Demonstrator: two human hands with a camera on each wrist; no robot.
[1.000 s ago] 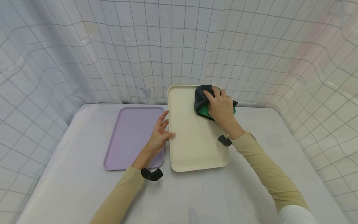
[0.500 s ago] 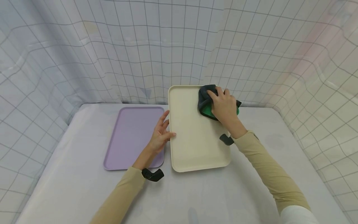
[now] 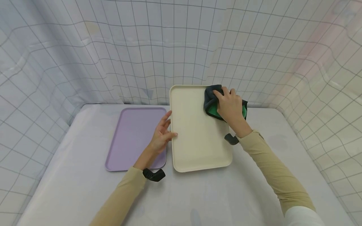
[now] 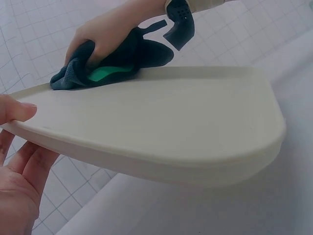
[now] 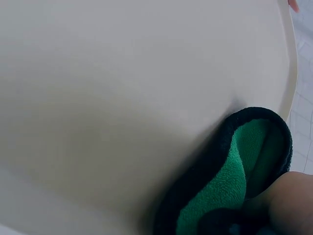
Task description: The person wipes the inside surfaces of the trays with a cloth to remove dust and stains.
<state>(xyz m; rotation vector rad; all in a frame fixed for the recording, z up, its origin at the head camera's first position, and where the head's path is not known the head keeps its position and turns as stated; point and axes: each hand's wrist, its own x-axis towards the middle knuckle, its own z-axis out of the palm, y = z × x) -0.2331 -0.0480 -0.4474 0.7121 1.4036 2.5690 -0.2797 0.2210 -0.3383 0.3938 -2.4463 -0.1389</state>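
Observation:
A cream tray [image 3: 198,138] is held up at a tilt over the table, its left rim gripped by my left hand [image 3: 160,138]. In the left wrist view, the thumb lies over the rim of the tray [image 4: 186,117] and the fingers sit underneath. My right hand [image 3: 230,108] grips a dark, green-sided cloth [image 3: 210,99] against the tray's far right corner. Part of the cloth hangs past the right rim. The right wrist view shows the folded cloth [image 5: 215,196] on the tray's surface, with most of that hand out of frame.
A purple tray [image 3: 133,138] lies flat on the white-covered table [image 3: 198,197], left of the cream one and partly behind my left forearm. A white grid-patterned curtain [image 3: 175,47] rises behind the table and along both sides.
My right hand and the cloth have slid to the right across the cream tray, toward its right rim. The left hand and its grip stay nearly the same.

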